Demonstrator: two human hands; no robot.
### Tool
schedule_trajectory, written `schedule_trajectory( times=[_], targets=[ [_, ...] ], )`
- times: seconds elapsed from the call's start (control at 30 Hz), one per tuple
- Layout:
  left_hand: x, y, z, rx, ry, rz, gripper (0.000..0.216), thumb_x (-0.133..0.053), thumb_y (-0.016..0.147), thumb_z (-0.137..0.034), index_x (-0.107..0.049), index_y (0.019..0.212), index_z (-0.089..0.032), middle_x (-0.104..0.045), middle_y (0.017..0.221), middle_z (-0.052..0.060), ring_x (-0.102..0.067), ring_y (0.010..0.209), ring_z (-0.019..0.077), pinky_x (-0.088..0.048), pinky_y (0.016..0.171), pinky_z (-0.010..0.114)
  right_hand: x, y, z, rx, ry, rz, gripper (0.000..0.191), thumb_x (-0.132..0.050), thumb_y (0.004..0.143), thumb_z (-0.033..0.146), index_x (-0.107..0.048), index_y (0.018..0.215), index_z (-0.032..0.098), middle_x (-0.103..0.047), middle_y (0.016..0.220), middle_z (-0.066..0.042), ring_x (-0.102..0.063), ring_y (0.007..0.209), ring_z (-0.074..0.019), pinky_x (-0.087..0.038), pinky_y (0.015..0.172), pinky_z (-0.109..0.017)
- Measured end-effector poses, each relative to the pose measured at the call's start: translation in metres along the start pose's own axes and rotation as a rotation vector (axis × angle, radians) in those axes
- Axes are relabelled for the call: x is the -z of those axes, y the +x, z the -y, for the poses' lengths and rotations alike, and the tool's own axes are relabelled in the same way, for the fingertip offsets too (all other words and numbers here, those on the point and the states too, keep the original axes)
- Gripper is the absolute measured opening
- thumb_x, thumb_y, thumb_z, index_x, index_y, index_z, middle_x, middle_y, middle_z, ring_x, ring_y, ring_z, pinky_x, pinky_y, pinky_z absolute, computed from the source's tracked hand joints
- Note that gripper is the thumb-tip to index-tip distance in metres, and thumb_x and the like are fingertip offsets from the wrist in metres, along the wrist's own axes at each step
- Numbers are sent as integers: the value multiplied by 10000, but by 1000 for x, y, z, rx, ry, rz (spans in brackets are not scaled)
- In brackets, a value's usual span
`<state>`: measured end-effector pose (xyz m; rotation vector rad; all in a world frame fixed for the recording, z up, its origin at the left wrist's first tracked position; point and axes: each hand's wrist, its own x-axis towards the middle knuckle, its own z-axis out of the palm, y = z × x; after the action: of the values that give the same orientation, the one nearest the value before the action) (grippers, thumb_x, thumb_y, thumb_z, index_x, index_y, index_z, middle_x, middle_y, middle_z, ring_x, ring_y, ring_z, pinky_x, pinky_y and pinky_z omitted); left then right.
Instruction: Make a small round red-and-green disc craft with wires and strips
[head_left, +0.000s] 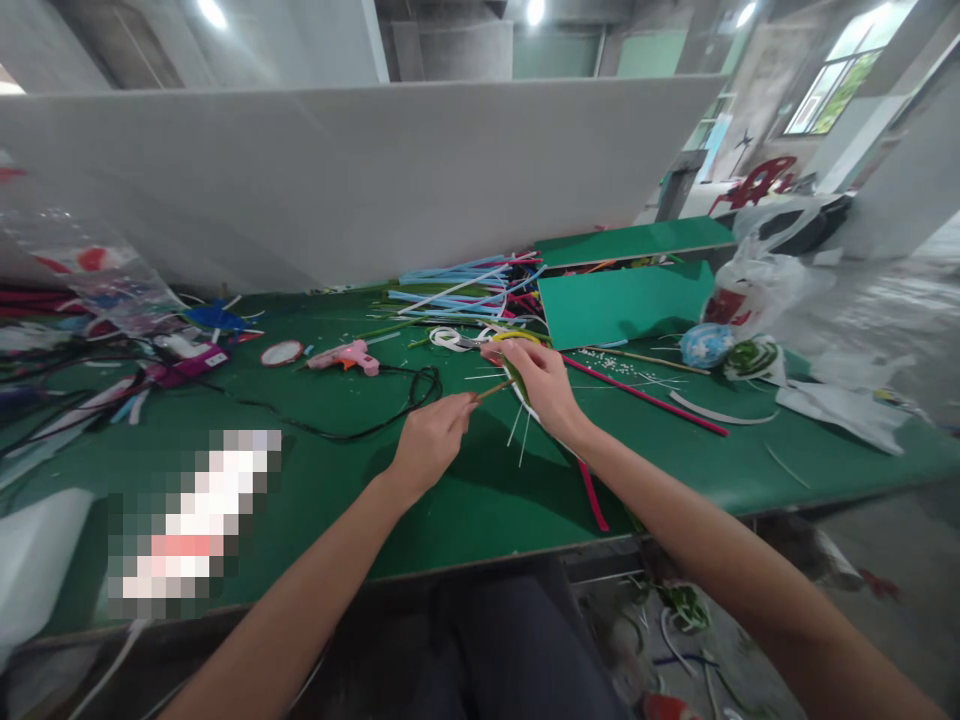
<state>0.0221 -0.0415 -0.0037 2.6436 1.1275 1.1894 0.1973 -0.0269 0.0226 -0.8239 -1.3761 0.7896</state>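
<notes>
Above the middle of the green table my left hand (431,440) is closed, pinching a thin brown stick (495,390) that points toward my other hand. My right hand (544,385) has its fingers bent round a green and white strip (517,385), which passes under the palm and wrist; its full shape is hidden. Thin white stems (523,440) poke out below these fingers. Just beyond lie scissors with white loop handles (448,339) and a yellow curved piece (519,337). A red fuzzy strip (592,495) shows below my right wrist.
Left of centre lies a pink glue gun (352,356) with a black cord (352,437). Blue, white and red fuzzy strips (457,285) are piled behind, beside a green box (626,305). Rightward are a blue ball (705,345), a plastic bag (765,275) and a long red strip (652,395).
</notes>
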Motion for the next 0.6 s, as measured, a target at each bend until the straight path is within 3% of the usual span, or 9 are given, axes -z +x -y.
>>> schedule_trajectory(
  times=[0.17,0.43,0.6],
  targets=[
    [-1,-1,2,-4,9,-28,303,-387,933,-276,-657,985,-150,-647,666,33,-584,591,138,-458,601,258,4,3,-2,-99,77,-32,330,-522,845,468,-713,835,199,-684,842,-47,-616,816,-174,-464,803,-330],
    [-3,-2,5,2,7,-54,301,-412,919,-289,-674,985,-157,-652,642,33,-597,578,150,-462,590,268,4,6,-1,-210,119,-72,292,-546,806,458,-678,757,202,-649,802,-32,-594,815,-169,-447,731,-298],
    [-1,-2,5,26,-62,-86,278,-442,902,-275,-683,997,-175,-652,646,30,-600,589,153,-447,591,263,6,8,1,-229,198,-73,303,-564,785,472,-677,856,200,-653,934,-49,-591,897,-172,-455,747,-286]
  ],
)
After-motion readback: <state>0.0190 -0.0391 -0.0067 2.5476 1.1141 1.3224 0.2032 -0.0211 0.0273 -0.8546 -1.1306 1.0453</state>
